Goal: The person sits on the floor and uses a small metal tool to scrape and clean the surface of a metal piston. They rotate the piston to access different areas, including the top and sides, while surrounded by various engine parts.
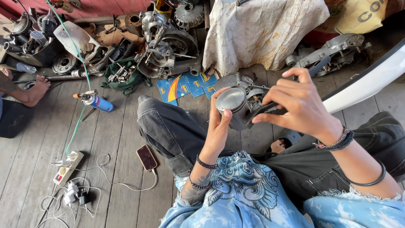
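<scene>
Left hand (219, 126) upright, fingers gripping grey piston (233, 105), right hand (297, 105) arched, fingers seemingly pinching dark tool (263, 110)

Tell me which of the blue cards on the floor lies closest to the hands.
The rightmost blue card, just above the left hand holding the piston. The other cards fan out to its left, farther away.

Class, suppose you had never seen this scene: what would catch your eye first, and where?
At centre, the left hand holds a grey metal cylindrical piston while the right hand presses a dark tool against it. Upper centre lies a dismantled grey engine; a blue gas canister lies left.
</scene>
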